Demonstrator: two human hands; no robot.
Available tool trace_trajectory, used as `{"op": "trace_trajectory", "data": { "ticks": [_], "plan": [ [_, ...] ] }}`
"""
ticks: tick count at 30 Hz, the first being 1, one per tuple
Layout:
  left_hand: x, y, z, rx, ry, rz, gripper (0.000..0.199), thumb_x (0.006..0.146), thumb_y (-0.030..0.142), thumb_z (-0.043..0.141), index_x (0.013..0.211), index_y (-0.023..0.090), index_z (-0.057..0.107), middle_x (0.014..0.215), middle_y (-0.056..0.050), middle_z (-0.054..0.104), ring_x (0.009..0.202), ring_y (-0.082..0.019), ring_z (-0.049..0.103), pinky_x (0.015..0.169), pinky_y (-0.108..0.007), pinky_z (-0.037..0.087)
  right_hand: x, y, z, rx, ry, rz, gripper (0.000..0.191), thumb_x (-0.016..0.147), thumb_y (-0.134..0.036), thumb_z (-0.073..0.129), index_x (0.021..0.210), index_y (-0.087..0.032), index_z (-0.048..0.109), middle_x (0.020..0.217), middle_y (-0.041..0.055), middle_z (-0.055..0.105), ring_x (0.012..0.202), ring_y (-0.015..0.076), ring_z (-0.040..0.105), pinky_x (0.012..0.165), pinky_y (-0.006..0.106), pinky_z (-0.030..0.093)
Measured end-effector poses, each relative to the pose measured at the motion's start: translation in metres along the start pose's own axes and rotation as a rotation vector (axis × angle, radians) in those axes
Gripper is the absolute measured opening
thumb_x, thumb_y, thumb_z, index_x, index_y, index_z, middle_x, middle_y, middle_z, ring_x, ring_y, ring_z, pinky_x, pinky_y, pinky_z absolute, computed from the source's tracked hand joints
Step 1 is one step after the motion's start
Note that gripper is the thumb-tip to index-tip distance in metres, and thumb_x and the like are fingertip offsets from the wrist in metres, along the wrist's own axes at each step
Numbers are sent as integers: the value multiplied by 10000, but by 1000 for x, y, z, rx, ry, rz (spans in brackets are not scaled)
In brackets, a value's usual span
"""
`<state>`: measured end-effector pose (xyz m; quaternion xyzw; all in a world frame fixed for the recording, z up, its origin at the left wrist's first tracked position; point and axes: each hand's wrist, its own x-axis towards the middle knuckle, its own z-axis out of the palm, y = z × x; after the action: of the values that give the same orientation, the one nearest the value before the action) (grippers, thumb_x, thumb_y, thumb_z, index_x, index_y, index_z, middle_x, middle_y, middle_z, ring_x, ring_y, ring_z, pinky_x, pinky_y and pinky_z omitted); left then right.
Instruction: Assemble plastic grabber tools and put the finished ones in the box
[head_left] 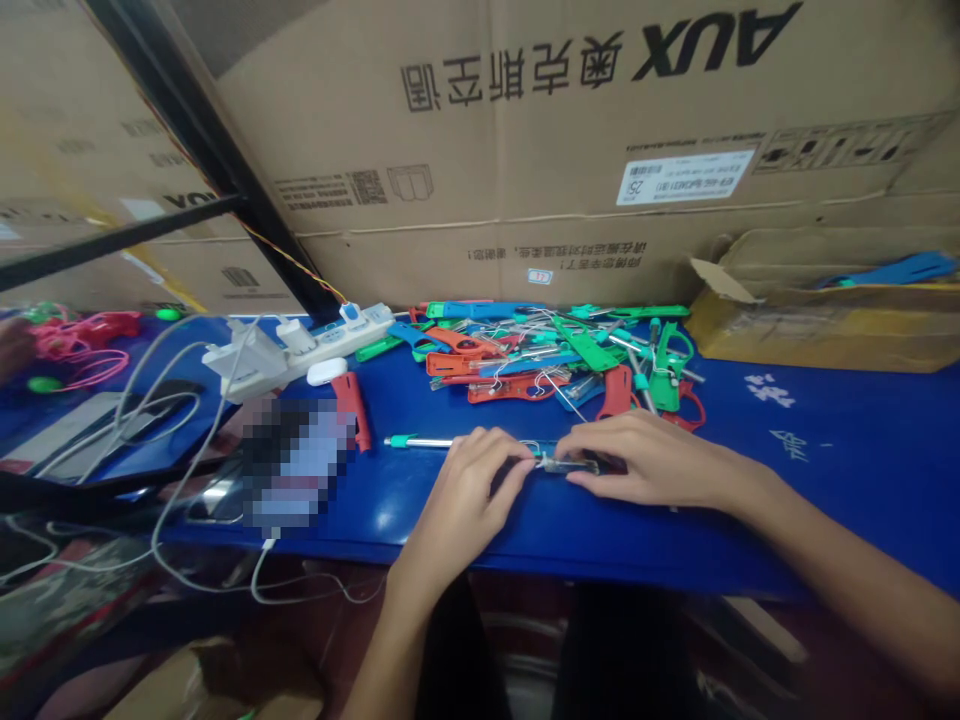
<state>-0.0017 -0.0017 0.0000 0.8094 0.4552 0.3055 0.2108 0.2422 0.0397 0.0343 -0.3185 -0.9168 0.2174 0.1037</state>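
Note:
A partly assembled long-neck lighter, with a slim metal tube (pixel 431 442) and a teal collar near its tip, lies across the front of the blue table. My left hand (pixel 472 480) is closed, thumb and forefinger pinching at a thin white wire (pixel 538 461) by the inner end of the tube. From the right, my right hand (pixel 637 460) grips the clear body (pixel 570 466) of the lighter between thumb and fingers. Part of that body is hidden by the fingers. Behind both hands lies a pile of red, blue and green lighter handles (pixel 592 345) with metal tubes and wires.
A red handle (pixel 351 410) and a white earbud case (pixel 327 372) lie left of my hands. Beyond them are a blurred-out phone (pixel 292 470), cables and a power strip (pixel 330 345). An open carton (pixel 825 320) stands back right. Another person's hand (pixel 13 348) shows far left.

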Motion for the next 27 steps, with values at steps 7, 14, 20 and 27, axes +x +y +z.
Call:
{"op": "trace_trajectory", "data": {
  "ticks": [7,14,20,27],
  "plan": [
    [0,-1,0,-10,-12,0,147,1043,273,496,985,236,626,1004,14,676,965,-175,580,891,-336,369,0,2,2,2,5,-16,221,964,-343,557,1099,-225,686,1000,23,735,795,152,648,688,269,411],
    [0,-2,2,-13,-12,-5,149,1032,249,508,977,238,646,993,6,693,960,-184,588,907,-363,380,1,4,3,5,-22,-43,253,992,-353,535,1146,-230,693,954,18,712,780,151,639,687,272,427],
    [1,-5,4,-83,5,-2,161,1028,239,509,974,236,660,982,-4,703,956,-184,607,945,-379,402,0,11,10,-28,20,-71,287,1009,-363,519,1215,-231,669,1043,46,718,866,175,676,728,278,461],
    [1,-6,5,-177,85,-60,120,995,245,580,925,242,678,933,14,717,892,-176,633,951,-383,407,2,14,16,1,70,-99,304,1037,-382,468,1236,-218,628,1062,54,703,881,164,673,762,279,485]
  ]
}}
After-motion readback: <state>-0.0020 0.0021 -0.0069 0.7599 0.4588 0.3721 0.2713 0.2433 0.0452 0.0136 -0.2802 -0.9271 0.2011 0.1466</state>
